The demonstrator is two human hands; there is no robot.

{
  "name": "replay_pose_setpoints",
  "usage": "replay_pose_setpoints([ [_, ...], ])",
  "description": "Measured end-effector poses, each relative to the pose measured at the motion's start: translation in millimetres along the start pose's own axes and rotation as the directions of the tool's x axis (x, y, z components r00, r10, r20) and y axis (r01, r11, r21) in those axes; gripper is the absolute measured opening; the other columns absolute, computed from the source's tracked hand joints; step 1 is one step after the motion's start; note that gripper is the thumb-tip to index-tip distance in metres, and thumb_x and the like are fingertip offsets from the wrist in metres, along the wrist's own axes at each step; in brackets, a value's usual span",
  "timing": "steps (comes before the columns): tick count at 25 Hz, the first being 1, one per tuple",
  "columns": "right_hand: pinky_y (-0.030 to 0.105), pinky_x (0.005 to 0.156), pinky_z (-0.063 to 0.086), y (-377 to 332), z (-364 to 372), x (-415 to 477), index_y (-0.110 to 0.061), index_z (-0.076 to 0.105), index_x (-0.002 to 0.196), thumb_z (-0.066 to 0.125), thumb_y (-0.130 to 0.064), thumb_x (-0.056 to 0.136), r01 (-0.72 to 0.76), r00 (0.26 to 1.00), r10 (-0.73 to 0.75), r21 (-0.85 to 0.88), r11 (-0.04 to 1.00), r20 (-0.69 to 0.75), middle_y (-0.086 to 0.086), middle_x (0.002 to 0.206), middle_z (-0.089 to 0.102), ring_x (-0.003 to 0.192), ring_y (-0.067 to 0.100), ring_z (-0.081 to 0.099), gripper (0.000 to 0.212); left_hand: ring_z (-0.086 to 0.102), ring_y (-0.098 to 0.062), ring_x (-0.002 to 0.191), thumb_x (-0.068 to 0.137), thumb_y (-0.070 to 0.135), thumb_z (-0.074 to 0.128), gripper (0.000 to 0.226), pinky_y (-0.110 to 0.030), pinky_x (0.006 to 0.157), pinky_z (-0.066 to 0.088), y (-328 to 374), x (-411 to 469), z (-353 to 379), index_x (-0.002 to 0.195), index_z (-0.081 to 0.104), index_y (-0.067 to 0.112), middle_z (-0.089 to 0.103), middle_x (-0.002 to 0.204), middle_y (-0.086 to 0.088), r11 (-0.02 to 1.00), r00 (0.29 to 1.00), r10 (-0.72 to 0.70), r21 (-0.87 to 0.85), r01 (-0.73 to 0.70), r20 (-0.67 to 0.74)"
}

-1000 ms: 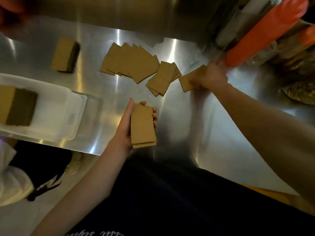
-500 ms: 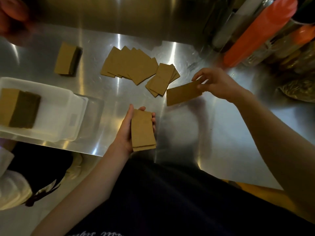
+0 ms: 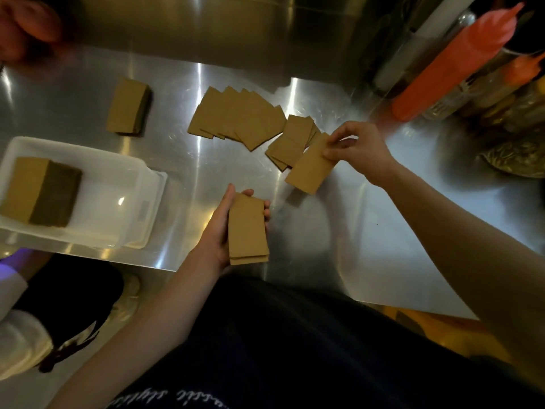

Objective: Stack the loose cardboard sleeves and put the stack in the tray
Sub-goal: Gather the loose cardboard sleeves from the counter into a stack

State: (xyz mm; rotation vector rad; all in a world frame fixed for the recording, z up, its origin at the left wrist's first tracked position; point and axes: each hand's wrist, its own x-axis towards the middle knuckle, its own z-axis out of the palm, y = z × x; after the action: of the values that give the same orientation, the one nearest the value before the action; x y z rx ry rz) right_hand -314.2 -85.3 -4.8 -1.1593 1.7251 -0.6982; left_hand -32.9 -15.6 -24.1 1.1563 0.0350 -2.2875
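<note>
My left hand (image 3: 219,228) holds a small stack of brown cardboard sleeves (image 3: 247,230) above the counter's front edge. My right hand (image 3: 358,150) pinches a single cardboard sleeve (image 3: 311,168) by its far end, tilted, to the upper right of the stack and apart from it. Several loose sleeves (image 3: 239,118) lie fanned on the steel counter, with a smaller overlapping pile (image 3: 292,141) beside them. A white plastic tray (image 3: 118,184) at the left holds a thick stack of sleeves (image 3: 38,191). Another stack (image 3: 128,106) sits on the counter behind the tray.
Orange squeeze bottles (image 3: 454,66) and jars stand at the back right. The steel counter (image 3: 368,216) has a raised back wall. Another person's hand (image 3: 26,28) shows at the top left, and a person's clothing at the lower left.
My right hand picked one sleeve off the counter at the right, lifted it and has turned it lengthwise near the small pile. My left hand kept its stack nearly still.
</note>
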Motion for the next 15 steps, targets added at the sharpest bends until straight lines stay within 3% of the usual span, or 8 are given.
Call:
replay_pose_setpoints([
  [2, 0.034, 0.081, 0.057, -4, 4, 20, -0.016, 0.063, 0.105, 0.082, -0.009, 0.073, -0.054, 0.998, 0.055, -0.030, 0.998, 0.024, 0.005, 0.111, 0.062, 0.097, 0.021, 0.064, 0.038, 0.068, -0.025, 0.085, 0.089, 0.057, 0.058, 0.042, -0.037, 0.071, 0.059, 3, -5, -10, 0.110, 0.058, 0.021, 0.068, 0.105, -0.016, 1.000, 1.000, 0.014, -0.015, -0.014, -0.011],
  [6, 0.030, 0.084, 0.049, -28, 15, 66, -0.017, 0.046, 0.135, 0.078, -0.017, 0.079, -0.086, 0.972, 0.136, -0.249, 0.965, 0.191, 0.013, 0.131, 0.055, 0.107, 0.023, 0.057, 0.065, 0.069, -0.025, 0.084, 0.089, 0.056, 0.057, 0.041, -0.037, 0.070, 0.059, 9, -15, -25, 0.111, 0.057, 0.021, 0.068, 0.105, -0.016, 0.997, 0.998, 0.055, -0.049, -0.057, -0.043],
  [8, 0.031, 0.085, 0.046, -35, 25, 84, -0.014, 0.041, 0.140, 0.076, -0.022, 0.081, -0.059, 0.973, 0.141, -0.393, 0.918, 0.182, 0.013, 0.136, 0.053, 0.110, 0.025, 0.056, 0.069, 0.069, -0.025, 0.083, 0.089, 0.055, 0.056, 0.041, -0.036, 0.070, 0.060, 11, -18, -26, 0.111, 0.057, 0.021, 0.069, 0.103, -0.016, 0.996, 0.996, 0.066, -0.052, -0.069, -0.060],
  [11, 0.037, 0.102, 0.041, -35, 45, 96, -0.010, 0.038, 0.143, 0.075, -0.030, 0.082, 0.021, 0.975, 0.129, -0.656, 0.755, 0.179, 0.013, 0.144, 0.044, 0.127, 0.032, 0.047, 0.074, 0.070, -0.025, 0.082, 0.087, 0.054, 0.057, 0.041, -0.036, 0.071, 0.060, 14, -21, -25, 0.110, 0.057, 0.020, 0.070, 0.102, -0.016, 0.993, 0.992, 0.097, -0.059, -0.102, -0.078],
  [13, 0.039, 0.106, 0.037, -31, 56, 98, -0.010, 0.041, 0.142, 0.075, -0.033, 0.081, 0.077, 0.972, 0.107, -0.716, 0.694, 0.208, 0.014, 0.144, 0.045, 0.129, 0.034, 0.045, 0.074, 0.070, -0.025, 0.082, 0.085, 0.054, 0.059, 0.042, -0.036, 0.070, 0.060, 17, -21, -27, 0.111, 0.056, 0.020, 0.070, 0.103, -0.016, 0.991, 0.990, 0.110, -0.065, -0.116, -0.090],
  [15, 0.037, 0.104, 0.038, -24, 61, 97, -0.014, 0.045, 0.140, 0.076, -0.030, 0.080, 0.088, 0.981, 0.057, -0.685, 0.723, 0.186, 0.014, 0.140, 0.047, 0.126, 0.033, 0.047, 0.069, 0.070, -0.025, 0.082, 0.085, 0.054, 0.059, 0.043, -0.036, 0.070, 0.060, 18, -21, -29, 0.112, 0.056, 0.021, 0.069, 0.103, -0.016, 0.989, 0.988, 0.122, -0.075, -0.129, -0.090],
])
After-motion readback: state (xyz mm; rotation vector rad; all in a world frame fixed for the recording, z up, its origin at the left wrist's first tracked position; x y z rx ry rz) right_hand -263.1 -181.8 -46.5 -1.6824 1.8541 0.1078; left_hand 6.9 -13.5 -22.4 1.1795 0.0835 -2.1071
